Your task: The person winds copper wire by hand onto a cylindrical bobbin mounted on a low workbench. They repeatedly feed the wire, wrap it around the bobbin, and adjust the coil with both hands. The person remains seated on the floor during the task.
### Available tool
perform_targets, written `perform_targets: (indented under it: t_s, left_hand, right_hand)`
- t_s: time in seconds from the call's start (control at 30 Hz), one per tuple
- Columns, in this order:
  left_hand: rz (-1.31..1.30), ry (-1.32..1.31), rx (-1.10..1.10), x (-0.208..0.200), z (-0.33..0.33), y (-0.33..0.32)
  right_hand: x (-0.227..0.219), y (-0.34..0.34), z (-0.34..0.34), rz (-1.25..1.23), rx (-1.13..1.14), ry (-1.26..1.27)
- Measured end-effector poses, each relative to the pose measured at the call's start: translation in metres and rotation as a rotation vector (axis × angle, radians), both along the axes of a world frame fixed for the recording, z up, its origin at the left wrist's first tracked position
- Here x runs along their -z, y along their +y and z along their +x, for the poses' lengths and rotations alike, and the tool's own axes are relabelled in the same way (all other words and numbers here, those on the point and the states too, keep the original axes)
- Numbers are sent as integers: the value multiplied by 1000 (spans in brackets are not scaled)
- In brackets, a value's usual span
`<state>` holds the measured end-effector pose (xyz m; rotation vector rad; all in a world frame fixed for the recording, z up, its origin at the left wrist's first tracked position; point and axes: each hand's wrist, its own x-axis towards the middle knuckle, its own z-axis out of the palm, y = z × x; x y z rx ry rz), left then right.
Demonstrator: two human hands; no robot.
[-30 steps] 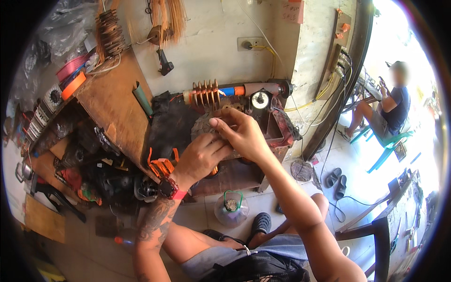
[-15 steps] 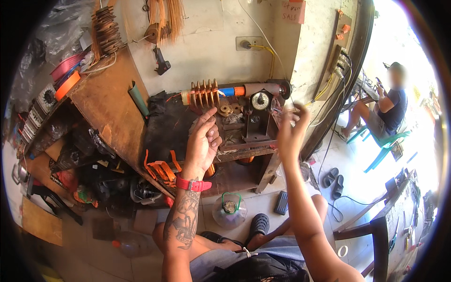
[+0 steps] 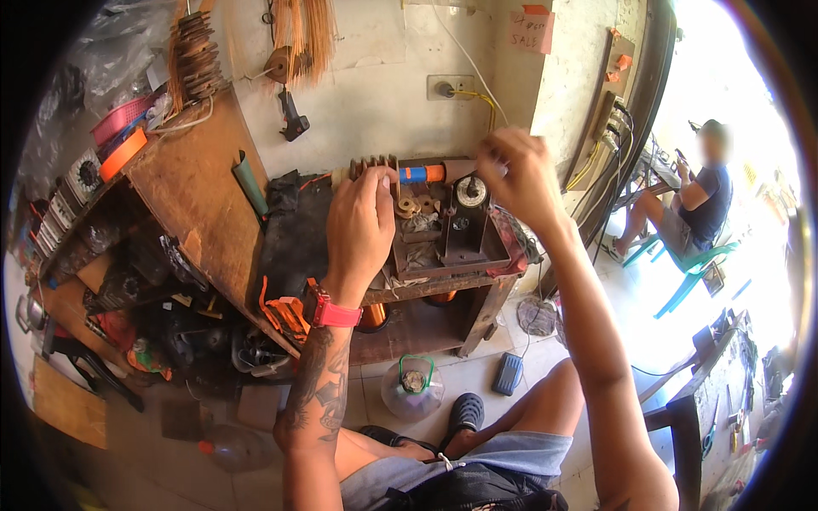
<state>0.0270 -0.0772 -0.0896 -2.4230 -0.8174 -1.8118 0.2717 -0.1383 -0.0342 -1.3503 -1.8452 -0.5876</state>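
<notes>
A coil winding machine with a round dial stands on a bench against the wall. Its shaft carries a blue and orange sleeve and a ribbed coil former on the left. My left hand, red watch at the wrist, has its fingers curled together at the near side of the former, covering part of it. What they pinch, if anything, is hidden. Over the machine's right end, my right hand is bent and smeared by motion, hiding the wheel there. Small round spools lie below the shaft.
A wooden cabinet flanks the bench on the left. Below are copper wire spools, a clear jug and a dark pedal with a cord. Another person sits at the right. A cluttered table stands at lower right.
My right hand has moved up and left onto the machine's right end. My left hand has risen, turning its back upward, with the pointing index finger now curled at the former.
</notes>
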Motion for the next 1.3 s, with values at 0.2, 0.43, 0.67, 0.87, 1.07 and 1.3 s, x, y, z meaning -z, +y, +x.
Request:
perform_targets:
  t_s: [0.2, 0.43, 0.67, 0.87, 1.07, 1.3]
  left_hand:
    - [-51, 29, 1, -9, -1, -2]
    - [-83, 18, 28, -11, -4, 2]
    - [-107, -9, 13, -10, -3, 2]
    - [-88, 32, 27, -10, -6, 3]
    - [-137, 22, 52, -10, -5, 2]
    - [-111, 9, 25, -10, -3, 3]
  right_hand:
    - [13, 6, -57, 123, -188, -410]
    - [3, 32, -52, 219, -55, -753]
    - [10, 40, -60, 302, 4, -789]
    - [4, 35, -50, 294, 18, -620]
    - [10, 31, -47, 243, -91, -685]
    - [14, 42, -58, 286, 37, -796]
